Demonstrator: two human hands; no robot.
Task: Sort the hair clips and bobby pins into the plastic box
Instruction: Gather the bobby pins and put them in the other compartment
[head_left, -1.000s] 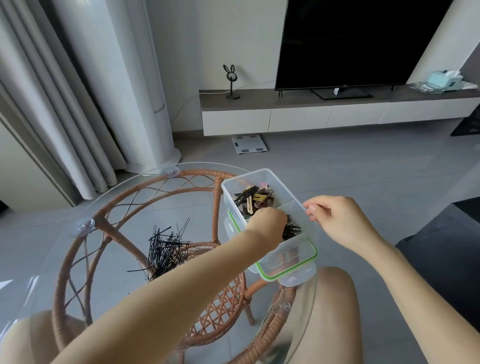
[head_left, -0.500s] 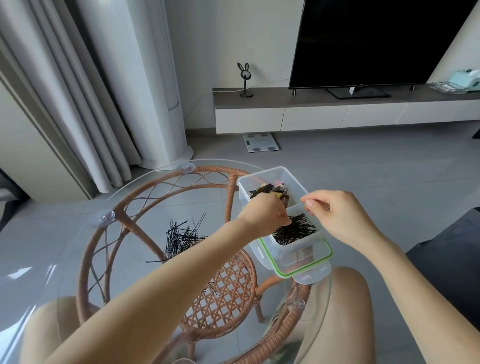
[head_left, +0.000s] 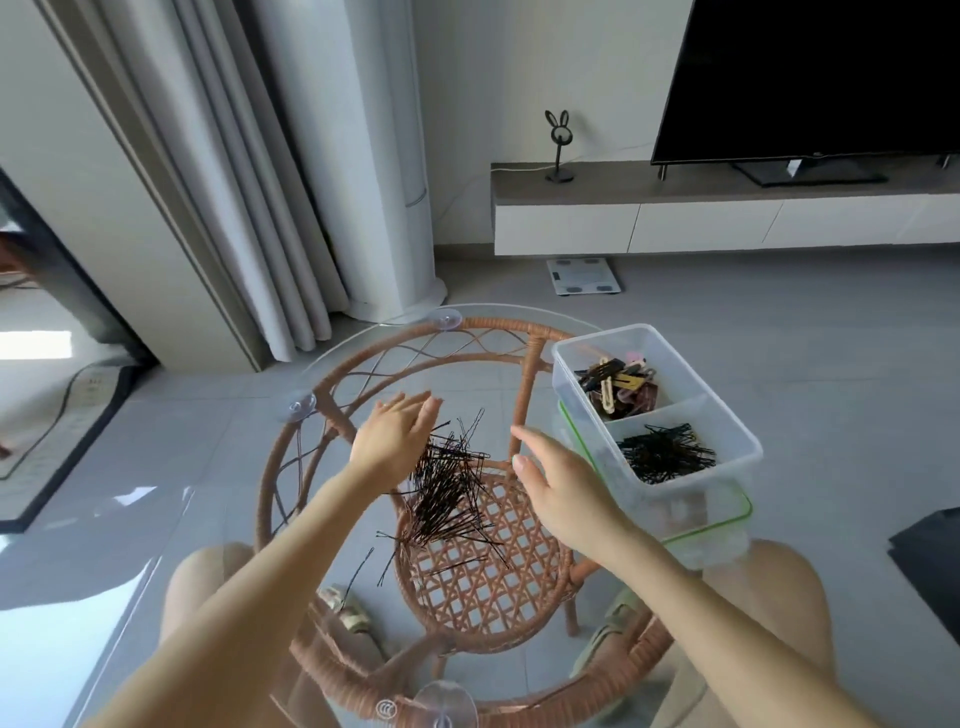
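Both hands empty, fingers straight. Left hand (head_left: 390, 441) at the left edge of the loose bobby pins (head_left: 448, 493) piled on the glass tabletop (head_left: 218, 499), right hand (head_left: 563, 486) just right of them. Plastic box (head_left: 740, 434) at the tabletop's right edge: hair clips (head_left: 621, 387) in the far compartment, sorted bobby pins (head_left: 665, 453) in the near one.

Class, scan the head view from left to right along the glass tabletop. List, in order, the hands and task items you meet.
left hand → loose pile of bobby pins → right hand → plastic box
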